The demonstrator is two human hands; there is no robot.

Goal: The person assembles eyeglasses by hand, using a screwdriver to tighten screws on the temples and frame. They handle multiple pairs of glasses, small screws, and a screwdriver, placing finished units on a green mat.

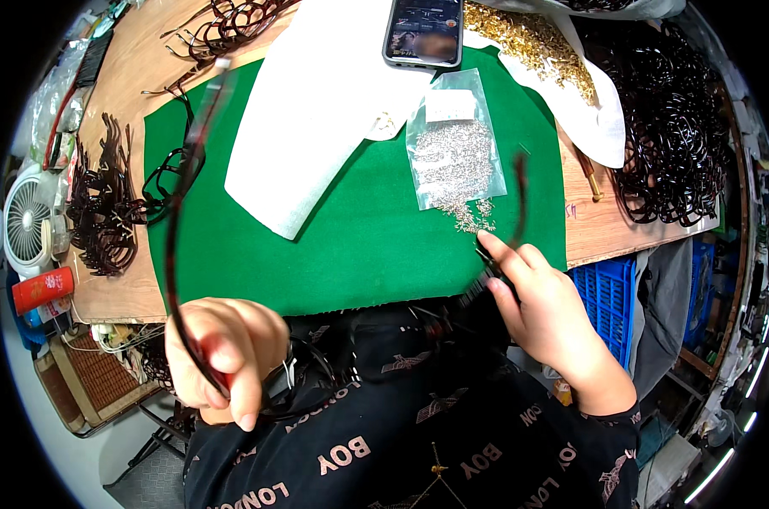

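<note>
Temple (172, 246), one, in left grip (228, 348), one pouch (481, 114), one phone (424, 32)

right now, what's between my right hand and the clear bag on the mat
In the head view, a small spill of tiny silver pieces lies on the green mat between the clear bag and the right hand.

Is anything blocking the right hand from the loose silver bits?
Nothing visible is. The right hand has a fingertip at the near edge of the loose silver bits, which lie on the green cloth just outside the clear bag.
</note>
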